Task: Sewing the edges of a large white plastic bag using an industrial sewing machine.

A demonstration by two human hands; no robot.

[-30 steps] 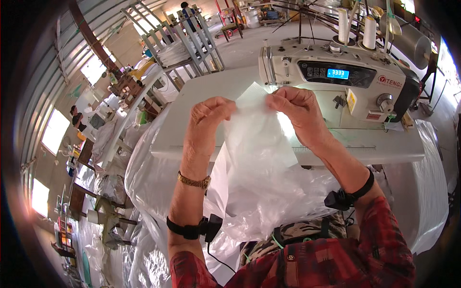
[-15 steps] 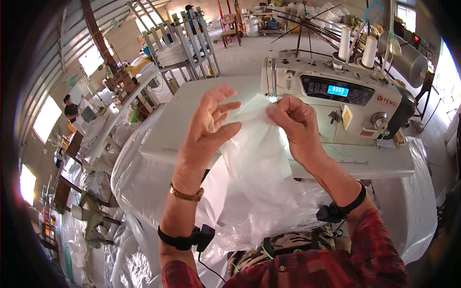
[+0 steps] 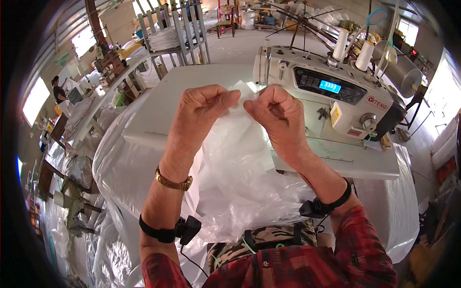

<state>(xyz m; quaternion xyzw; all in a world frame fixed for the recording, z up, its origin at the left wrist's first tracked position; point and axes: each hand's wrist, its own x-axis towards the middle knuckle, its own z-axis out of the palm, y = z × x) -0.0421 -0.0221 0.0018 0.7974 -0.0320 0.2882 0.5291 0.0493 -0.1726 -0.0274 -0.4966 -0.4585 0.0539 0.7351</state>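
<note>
Pinches lifted translucent plastic sheet point(image 3: 235, 153) in left hand point(image 3: 204, 108) and right hand point(image 3: 281, 117), near white sewing machine point(image 3: 353, 101) at two o'clock; not yet flat.

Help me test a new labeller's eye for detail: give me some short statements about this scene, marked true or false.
1. The left hand and right hand are both at the upper end of the translucent sheet. True.
2. A gold-coloured band circles the right wrist. False: the gold-coloured band is on the left wrist.
3. The display on the sewing machine is lit. True.
4. The thread cones are red. False: the thread cones are white.
5. Each forearm wears a black strap. True.
</note>
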